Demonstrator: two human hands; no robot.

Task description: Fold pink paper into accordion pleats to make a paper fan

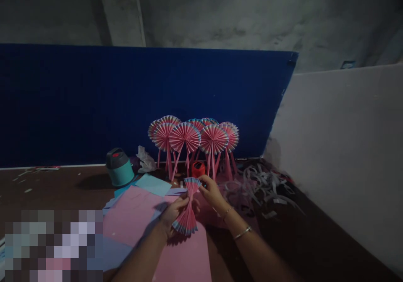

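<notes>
A pleated pink paper fan [188, 222] with pale blue edges is pinched at its middle and flares out at both ends, like a bow. My left hand [172, 214] is closed around its middle and lower part. At the fan's upper right edge, the fingers of my right hand [211, 191] grip the pleats. Beneath both hands lie large pink paper sheets [182, 256]. Behind them stand several finished round pink paper fans [185, 137] on pink paper legs. A red round object [198, 168] sits between those legs.
A teal container with a dark lid [120, 168] stands at the back left beside crumpled clear plastic [145, 159]. Light blue sheets [153, 184] lie near it. Tangled paper strips [264, 185] are heaped on the right. A blue panel [94, 105] closes off the back.
</notes>
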